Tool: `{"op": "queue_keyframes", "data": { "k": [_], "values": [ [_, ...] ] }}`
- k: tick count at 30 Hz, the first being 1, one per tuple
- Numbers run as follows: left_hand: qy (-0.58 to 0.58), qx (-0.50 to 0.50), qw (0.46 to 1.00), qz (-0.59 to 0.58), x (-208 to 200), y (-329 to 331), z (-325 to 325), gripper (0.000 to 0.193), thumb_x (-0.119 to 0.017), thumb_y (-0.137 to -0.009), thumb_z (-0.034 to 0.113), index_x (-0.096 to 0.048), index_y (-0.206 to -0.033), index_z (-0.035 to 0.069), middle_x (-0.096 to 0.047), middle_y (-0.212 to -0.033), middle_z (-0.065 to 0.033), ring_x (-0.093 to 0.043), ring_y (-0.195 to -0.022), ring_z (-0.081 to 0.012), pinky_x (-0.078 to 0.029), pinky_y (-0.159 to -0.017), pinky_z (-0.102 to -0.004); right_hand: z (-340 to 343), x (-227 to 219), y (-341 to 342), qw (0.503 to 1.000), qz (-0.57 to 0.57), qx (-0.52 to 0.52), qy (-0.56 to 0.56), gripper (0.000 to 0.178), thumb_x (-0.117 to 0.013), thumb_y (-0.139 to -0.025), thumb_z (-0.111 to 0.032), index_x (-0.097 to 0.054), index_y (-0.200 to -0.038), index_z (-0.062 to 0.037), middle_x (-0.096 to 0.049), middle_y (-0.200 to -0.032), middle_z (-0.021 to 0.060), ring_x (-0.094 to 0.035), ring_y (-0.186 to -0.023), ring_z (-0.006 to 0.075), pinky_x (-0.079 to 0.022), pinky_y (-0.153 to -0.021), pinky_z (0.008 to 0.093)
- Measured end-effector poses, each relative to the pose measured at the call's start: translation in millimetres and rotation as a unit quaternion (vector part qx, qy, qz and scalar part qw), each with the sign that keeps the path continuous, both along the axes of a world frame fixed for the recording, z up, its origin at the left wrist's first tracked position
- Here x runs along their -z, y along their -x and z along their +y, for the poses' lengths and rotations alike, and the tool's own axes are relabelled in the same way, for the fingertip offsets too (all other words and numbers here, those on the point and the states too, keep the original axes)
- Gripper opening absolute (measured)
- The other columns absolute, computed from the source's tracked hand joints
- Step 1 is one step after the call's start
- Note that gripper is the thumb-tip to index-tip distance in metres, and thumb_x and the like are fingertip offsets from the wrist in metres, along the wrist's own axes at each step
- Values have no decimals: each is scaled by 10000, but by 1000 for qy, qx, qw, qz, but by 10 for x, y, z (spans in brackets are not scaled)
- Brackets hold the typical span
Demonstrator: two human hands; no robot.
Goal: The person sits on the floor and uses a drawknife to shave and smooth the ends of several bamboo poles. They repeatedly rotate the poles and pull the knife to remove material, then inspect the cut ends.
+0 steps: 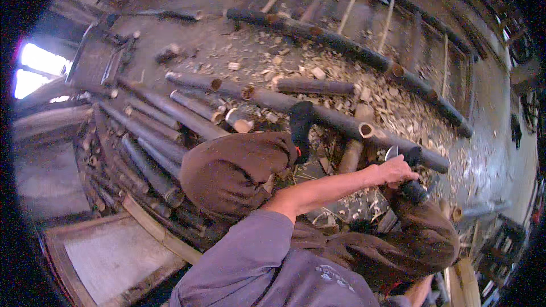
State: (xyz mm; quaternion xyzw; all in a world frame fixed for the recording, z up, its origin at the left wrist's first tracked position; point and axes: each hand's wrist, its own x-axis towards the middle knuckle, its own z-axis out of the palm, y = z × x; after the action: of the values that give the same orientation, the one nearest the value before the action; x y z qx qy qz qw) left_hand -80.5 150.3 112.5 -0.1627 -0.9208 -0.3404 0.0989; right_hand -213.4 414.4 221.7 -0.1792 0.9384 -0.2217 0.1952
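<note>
Left hand: the left hand [397,170] is curled round a dark tool [415,191]; a silvery metal part shows at its 11 o'clock.
Right hand: out of sight; only a bit of right forearm [420,292] shows at 6 o'clock from the left hand, so I cannot tell whether it holds anything.
Long pole: the long pole [335,118] runs just beyond the left hand, from 10 o'clock round to its near end at 2; a round hole in it sits at 11.
Support: a short log [351,156] crosses under the pole at 9 to 10 o'clock.
In the way: a black shoe [301,131] against the pole at 10 o'clock, bent brown trouser legs [227,173] at 9 and 5.
Other wood: a short thick piece [315,86] beyond the pole at 10 to 11, a ladder-like frame [327,34] at 11, stacked poles [151,173] at 9.
Floor: dark floor [483,165], strewn with pale wood chips [387,99].
Room: bright window [42,59] at 9 to 10, framed panel [114,256] at 8 to 9.
</note>
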Motion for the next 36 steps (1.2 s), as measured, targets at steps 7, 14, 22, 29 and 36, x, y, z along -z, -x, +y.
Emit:
{"op": "queue_keyframes", "data": {
  "k": [7,14,22,29,36],
  "values": [
    [96,-73,991,67,206,-23,-171,242,-540,-780,174,-534,-1020,138,-584,-629,-63,-604,-622,-277,-374,-633,-417,-372,315,-295,996,19,-83,10,474,-542,-918,-394,-541,-1194,-8,-610,-1001,81,-551,-927,168,-445,-803,306],
    [65,-49,997,-7,-675,732,-130,296,-528,-796,160,-514,-1076,64,-631,-777,-152,-626,-767,-323,-416,-859,-516,-483,19,254,988,-28,-110,101,489,-550,-909,-399,-536,-1207,-11,-600,-1037,104,-554,-947,183,-445,-816,314],
    [93,-203,966,132,-183,-105,-866,1127,-834,-469,460,-292,-1410,159,-388,-1369,-150,-341,-1286,-330,-212,-1065,-535,-233,-139,-350,940,-144,183,249,490,-568,-896,-356,-479,-1266,-47,-566,-1128,134,-553,-989,213,-453,-849,328],
    [235,-234,926,-179,585,-897,-1822,747,-788,-627,399,-505,-1252,102,-604,-1146,-119,-548,-1107,-298,-389,-956,-493,795,-399,-1621,882,-28,268,386,471,-536,-910,-298,-444,-1303,-55,-542,-1231,117,-537,-1083,253,-433,-921,340],
    [171,-199,931,-253,1201,-972,-2112,953,-840,-570,301,-368,-1370,88,-587,-1172,-175,-542,-1091,-368,-438,-919,-419,1881,-382,-1674,764,36,436,475,381,-614,-839,-256,-551,-1163,-67,-637,-967,81,-628,-861,220,-527,-740,311]
  ]
}}
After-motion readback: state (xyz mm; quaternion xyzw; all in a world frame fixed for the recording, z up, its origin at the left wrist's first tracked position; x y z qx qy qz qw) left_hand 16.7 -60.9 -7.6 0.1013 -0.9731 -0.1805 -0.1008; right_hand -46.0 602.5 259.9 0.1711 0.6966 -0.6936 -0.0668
